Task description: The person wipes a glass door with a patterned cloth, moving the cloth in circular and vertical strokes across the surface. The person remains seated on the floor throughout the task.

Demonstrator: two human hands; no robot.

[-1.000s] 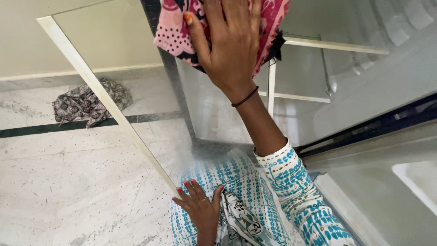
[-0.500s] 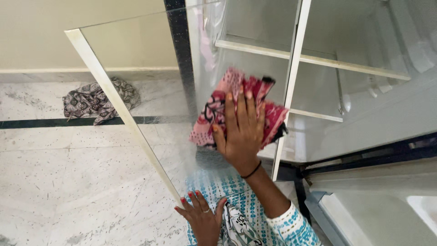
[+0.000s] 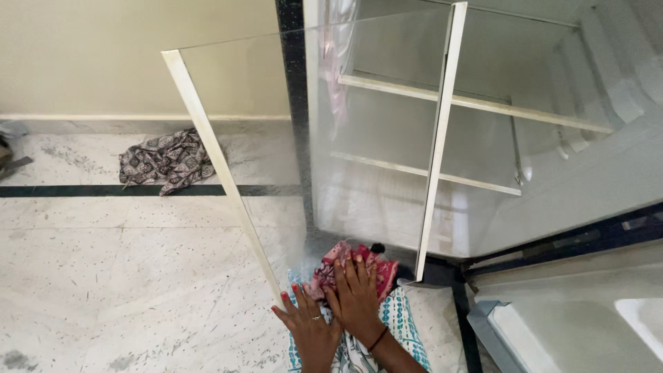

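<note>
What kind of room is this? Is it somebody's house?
Most likely a home kitchen. An open fridge stands empty with its white shelves showing, the floor is speckled stone with a dark stripe, and the right hand presses a pink cloth on a glass shelf that the left hand steadies.

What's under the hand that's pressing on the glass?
A pink patterned cloth lies under the right hand, flat against the glass shelf. The hand covers the cloth's middle, so only its edges show.

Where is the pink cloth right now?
The pink cloth is low in the head view, just right of centre, pressed under the right hand against the bottom edge of the glass shelf, beside the left hand.
</note>
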